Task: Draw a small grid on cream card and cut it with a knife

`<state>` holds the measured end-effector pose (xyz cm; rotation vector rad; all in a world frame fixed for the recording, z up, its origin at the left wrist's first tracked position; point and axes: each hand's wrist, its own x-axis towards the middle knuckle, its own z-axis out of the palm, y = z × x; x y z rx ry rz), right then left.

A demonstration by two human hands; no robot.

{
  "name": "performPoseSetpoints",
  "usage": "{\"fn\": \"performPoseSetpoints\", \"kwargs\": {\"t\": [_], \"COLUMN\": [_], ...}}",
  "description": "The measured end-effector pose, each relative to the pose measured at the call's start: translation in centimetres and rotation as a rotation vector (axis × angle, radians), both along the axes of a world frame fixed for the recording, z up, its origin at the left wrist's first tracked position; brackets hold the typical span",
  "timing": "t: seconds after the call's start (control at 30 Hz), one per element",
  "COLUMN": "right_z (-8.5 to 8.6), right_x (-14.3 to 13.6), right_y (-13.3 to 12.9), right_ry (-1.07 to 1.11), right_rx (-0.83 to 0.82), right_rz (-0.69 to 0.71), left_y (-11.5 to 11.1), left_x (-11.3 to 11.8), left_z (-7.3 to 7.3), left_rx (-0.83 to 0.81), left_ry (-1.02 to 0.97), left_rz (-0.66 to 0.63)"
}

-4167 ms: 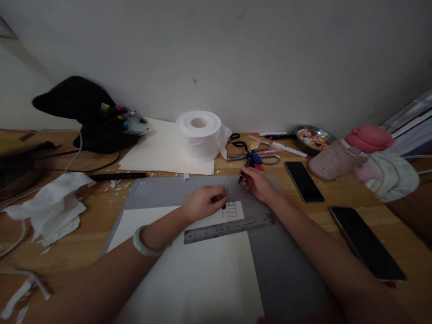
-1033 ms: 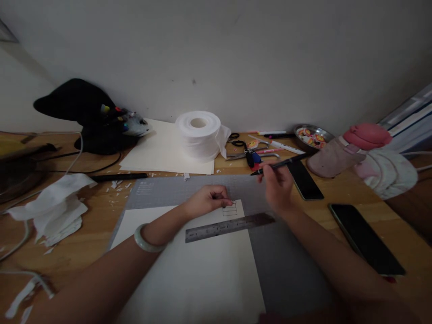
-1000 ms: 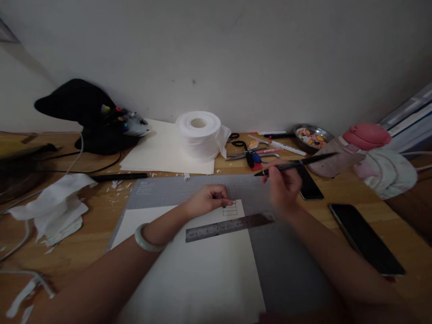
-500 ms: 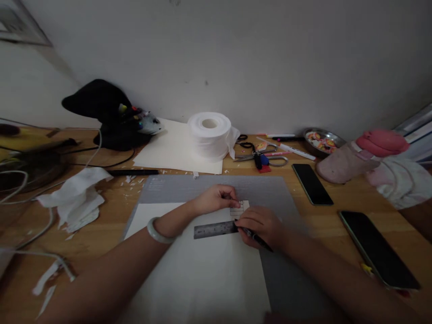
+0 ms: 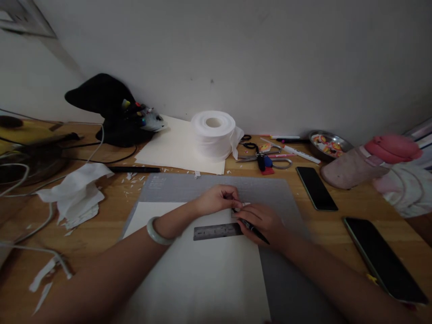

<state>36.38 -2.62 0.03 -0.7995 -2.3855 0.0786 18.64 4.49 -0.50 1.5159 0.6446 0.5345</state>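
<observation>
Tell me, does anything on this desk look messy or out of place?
Yes. Small white paper scraps lie scattered on the wooden desk beside the grey cutting mat, and crumpled tissue sits at the left. The metal ruler lies slightly slanted across the white sheet.
</observation>
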Motion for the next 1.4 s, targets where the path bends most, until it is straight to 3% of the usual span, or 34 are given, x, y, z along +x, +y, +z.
{"fn": "performPoseSetpoints", "kwargs": {"t": [0.67, 1.4], "right_z": [-0.62, -0.08], "right_x": [0.09, 0.07], "right_y": [-0.20, -0.15], "right_ry": [-0.194, -0.068], "right_rx": [0.109, 0.079], "right_rz": [-0.018, -0.017], "left_y": [-0.04, -0.13], "left_x": [-0.23, -0.14], "left_z": [0.04, 0.38], "left_rx": [0.152, 0.083], "left_ry": [0.017, 0.047], "left_rz": [-0.057, -0.030]}}
